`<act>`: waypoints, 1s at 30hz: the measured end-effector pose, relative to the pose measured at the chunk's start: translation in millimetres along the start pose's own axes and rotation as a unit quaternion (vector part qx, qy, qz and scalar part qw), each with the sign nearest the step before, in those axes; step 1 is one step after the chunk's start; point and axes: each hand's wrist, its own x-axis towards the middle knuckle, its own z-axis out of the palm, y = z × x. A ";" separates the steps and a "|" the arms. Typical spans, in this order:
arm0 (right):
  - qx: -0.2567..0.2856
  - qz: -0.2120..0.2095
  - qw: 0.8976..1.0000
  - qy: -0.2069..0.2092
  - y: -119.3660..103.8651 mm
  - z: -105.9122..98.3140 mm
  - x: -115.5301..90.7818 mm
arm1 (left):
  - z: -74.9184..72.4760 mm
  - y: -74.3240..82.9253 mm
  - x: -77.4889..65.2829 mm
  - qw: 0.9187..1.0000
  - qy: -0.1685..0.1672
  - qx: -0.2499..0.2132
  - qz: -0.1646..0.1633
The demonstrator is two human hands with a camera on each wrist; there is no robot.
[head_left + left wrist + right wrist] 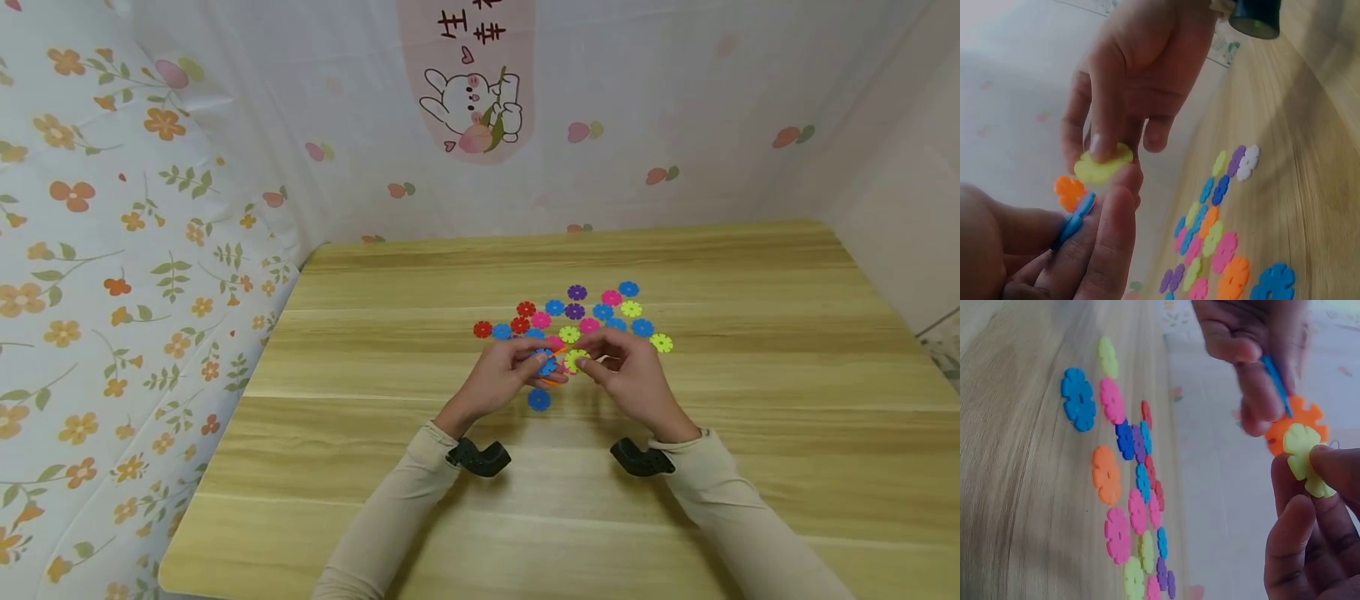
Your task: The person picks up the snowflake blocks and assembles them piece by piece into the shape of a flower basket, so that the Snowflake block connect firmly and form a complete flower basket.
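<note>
My left hand pinches a blue notched flower disc between thumb and fingers. An orange flower disc sits against the blue one at an angle, edge to face. In my right hand, thumb and fingers grip a yellow-green flower disc, its rim close to the orange disc. Both hands are held near each other above the table, the right wrist view showing the yellow-green disc overlapping the orange one. Fingers hide part of each held disc.
Several loose flower discs in red, pink, purple, blue and yellow lie on the wooden table behind the hands. One blue disc lies nearer, below the left hand. A printed curtain hangs along the table's far edge.
</note>
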 end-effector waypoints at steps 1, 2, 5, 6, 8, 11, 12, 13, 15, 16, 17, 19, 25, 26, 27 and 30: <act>-0.009 -0.009 1.000 0.005 0.1 1.1 0.2 | 0.7 0.1 0.3 1.000 0.001 -0.009 -0.002; -0.016 -0.018 1.000 0.009 -0.1 2.1 0.3 | 1.2 0.4 0.3 1.000 0.001 -0.015 -0.003; -0.028 -0.035 0.999 0.019 -0.9 4.5 0.2 | 2.8 1.5 0.8 1.000 0.006 -0.029 -0.008; -0.026 -0.039 0.999 0.023 -1.3 5.0 0.0 | 3.4 1.9 1.0 0.999 0.008 -0.031 -0.011; -0.027 -0.046 0.998 0.028 -1.8 6.0 -0.3 | 4.3 2.3 1.5 0.999 0.014 -0.035 -0.017; -0.037 -0.061 0.997 0.039 -2.7 7.9 -0.4 | 5.5 2.5 2.2 0.998 0.022 -0.047 -0.026; -0.040 -0.067 0.996 0.043 -3.0 8.6 -0.5 | 5.8 2.3 2.5 0.998 0.023 -0.053 -0.027; -0.045 -0.074 0.995 0.047 -2.9 9.5 -0.4 | 6.2 2.1 2.6 0.997 0.024 -0.060 -0.029; -0.052 -0.088 0.993 0.056 -2.8 11.0 -0.5 | 7.1 1.9 3.0 0.996 0.026 -0.076 -0.031; -0.055 -0.096 0.992 0.060 -2.9 11.7 -0.3 | 7.5 2.0 3.4 0.996 0.029 -0.083 -0.033; -0.059 -0.104 0.991 0.066 -2.8 12.5 0.0 | 8.1 2.2 3.9 0.995 0.032 -0.091 -0.034; -0.062 -0.117 0.988 0.076 -3.1 13.9 0.6 | 9.6 3.5 4.7 0.993 0.042 -0.105 -0.038; -0.029 -0.135 0.986 0.092 -5.2 17.9 2.0 | 15.1 6.9 5.5 0.983 0.076 -0.150 -0.076; -0.021 -0.133 0.987 0.089 -4.9 18.2 2.0 | 15.9 6.9 5.2 0.981 0.078 -0.155 -0.084; -0.015 -0.132 0.988 0.085 -4.5 18.2 1.9 | 16.6 6.8 4.8 0.980 0.079 -0.161 -0.090; -0.015 -0.123 0.990 0.063 -2.1 15.7 0.3 | 16.6 5.7 2.7 0.980 0.064 -0.160 -0.101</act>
